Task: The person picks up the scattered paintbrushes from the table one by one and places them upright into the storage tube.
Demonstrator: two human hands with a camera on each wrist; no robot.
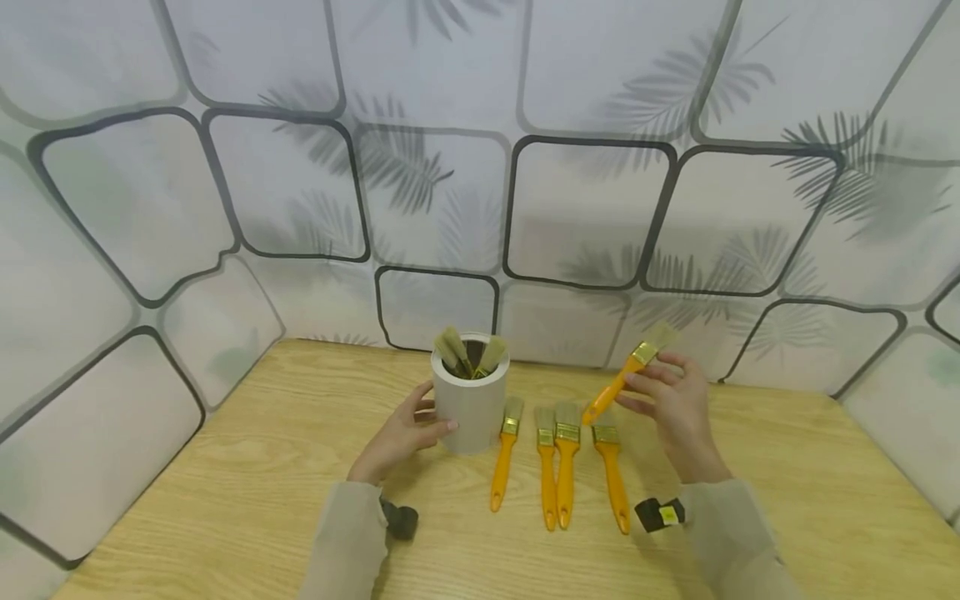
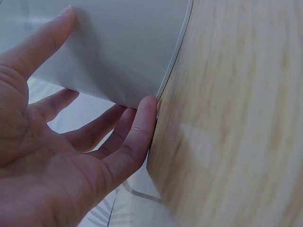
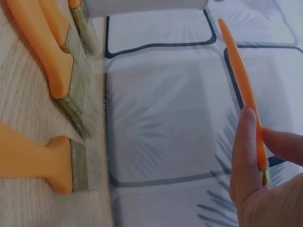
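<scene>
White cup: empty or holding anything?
Not empty: brushes stick out of the cup bristles-up. Not packed full either; a dark gap shows between the bristles inside the rim.

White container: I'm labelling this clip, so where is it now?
In the head view, the white container stands on the table, the left hand against its left side and the leftmost loose brush at its right.

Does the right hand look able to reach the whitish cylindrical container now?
Probably yes: the orange-handled bristle brushes between the right hand and the container lie flat on the pale wood-grain table, and nothing upright blocks the way.
</scene>
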